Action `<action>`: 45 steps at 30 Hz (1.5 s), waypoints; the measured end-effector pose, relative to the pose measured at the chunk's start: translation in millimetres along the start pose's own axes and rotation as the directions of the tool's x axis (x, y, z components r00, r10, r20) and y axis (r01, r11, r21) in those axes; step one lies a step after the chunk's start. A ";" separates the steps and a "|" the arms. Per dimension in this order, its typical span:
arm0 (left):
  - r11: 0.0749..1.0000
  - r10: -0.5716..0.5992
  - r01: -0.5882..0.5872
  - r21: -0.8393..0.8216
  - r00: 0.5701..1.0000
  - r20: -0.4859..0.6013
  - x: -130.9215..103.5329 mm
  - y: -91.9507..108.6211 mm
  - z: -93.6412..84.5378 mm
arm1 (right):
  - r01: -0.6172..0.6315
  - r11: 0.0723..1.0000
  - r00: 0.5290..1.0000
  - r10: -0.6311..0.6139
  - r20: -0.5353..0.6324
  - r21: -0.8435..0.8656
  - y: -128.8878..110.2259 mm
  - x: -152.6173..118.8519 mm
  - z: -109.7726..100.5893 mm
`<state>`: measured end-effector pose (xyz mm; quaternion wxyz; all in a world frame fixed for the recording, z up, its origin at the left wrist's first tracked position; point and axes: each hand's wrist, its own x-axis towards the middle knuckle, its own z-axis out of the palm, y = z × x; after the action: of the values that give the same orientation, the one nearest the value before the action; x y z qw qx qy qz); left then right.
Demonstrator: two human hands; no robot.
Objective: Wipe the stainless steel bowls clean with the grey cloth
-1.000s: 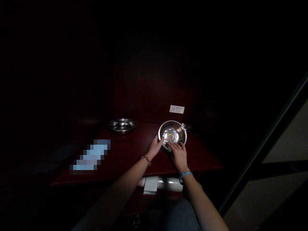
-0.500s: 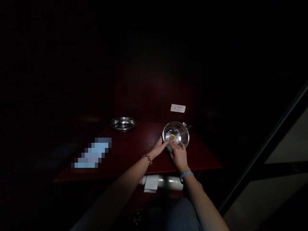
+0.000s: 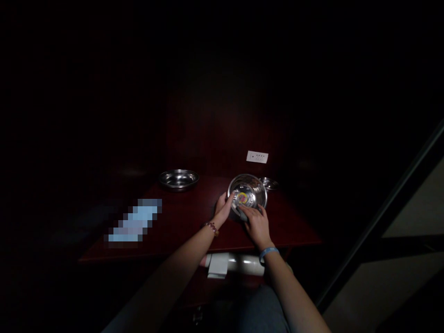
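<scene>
A shiny steel bowl (image 3: 255,188) with a round yellow and red sticker inside is tilted towards me over the dark red table (image 3: 194,222). My left hand (image 3: 224,207) grips its left side, thumb over the rim. At the near rim, my right hand (image 3: 255,223) is closed on a small grey cloth-like piece (image 3: 243,213) pressed to the bowl; its exact nature is hard to make out. A beaded bracelet is on my left wrist, a blue band on my right.
A wide steel dish (image 3: 179,179) stands at the back left, a smaller steel dish (image 3: 269,183) behind the bowl. A pixelated bluish patch (image 3: 133,223) lies left. White rolls (image 3: 244,264) sit below the table edge; a socket plate (image 3: 257,157) is on the back wall.
The bowl has shifted a little to the left, showing more of the small dish behind it. My left hand has moved left with it, its thumb now higher on the rim.
</scene>
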<state>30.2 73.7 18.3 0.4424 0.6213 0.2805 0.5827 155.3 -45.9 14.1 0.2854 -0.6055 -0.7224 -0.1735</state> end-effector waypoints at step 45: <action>0.994 -0.102 0.101 -0.044 0.994 -0.036 4.0 -8.4 7.0 | 0.012 0.998 0.996 -0.017 0.091 0.056 1.7 0.4 0.7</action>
<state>39.1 79.3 13.3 0.4790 0.5855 0.3077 0.5771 156.8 -44.8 13.7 0.2674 -0.5992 -0.7438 -0.1274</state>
